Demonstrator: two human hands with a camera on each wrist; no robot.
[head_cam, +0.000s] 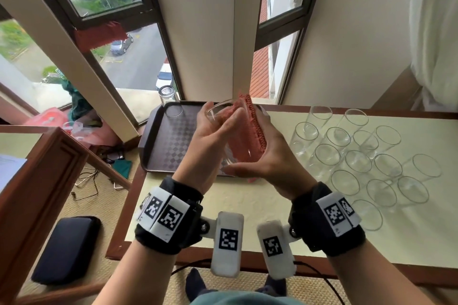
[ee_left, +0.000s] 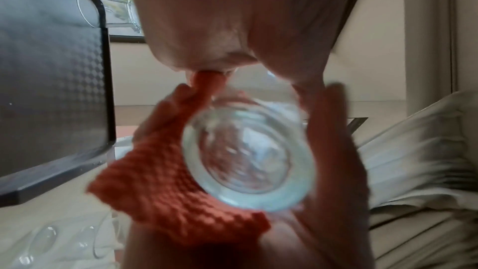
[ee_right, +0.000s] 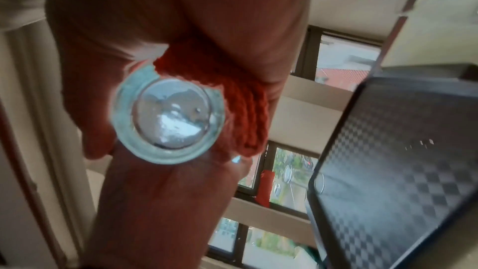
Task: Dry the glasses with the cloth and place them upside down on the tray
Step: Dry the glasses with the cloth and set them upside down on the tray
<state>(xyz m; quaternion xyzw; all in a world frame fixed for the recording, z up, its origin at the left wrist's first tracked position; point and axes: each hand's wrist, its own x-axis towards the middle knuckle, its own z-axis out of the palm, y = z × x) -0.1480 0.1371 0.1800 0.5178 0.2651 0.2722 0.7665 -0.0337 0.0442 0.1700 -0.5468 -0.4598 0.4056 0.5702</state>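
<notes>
Above the tray's right part, my left hand [head_cam: 218, 129] grips a clear glass [head_cam: 229, 156] that is tilted, mouth away from me. My right hand [head_cam: 262, 148] holds an orange knitted cloth [head_cam: 251, 124] wrapped against the glass's right wall. Both wrist views look at the glass's thick base [ee_left: 248, 163] [ee_right: 168, 116], with the cloth [ee_left: 160, 187] [ee_right: 232, 97] between it and my right palm. Whether any cloth is inside the glass I cannot tell. The dark checkered tray [head_cam: 163, 141] carries one glass [head_cam: 169, 99] upside down in its far left corner.
Several upright glasses [head_cam: 359, 156] stand in rows on the cream table [head_cam: 247, 205] right of the tray. A window and wall pillar rise just behind the tray. A wooden table [head_cam: 37, 156] is at left, with cables and a black cushion [head_cam: 67, 247] on the floor.
</notes>
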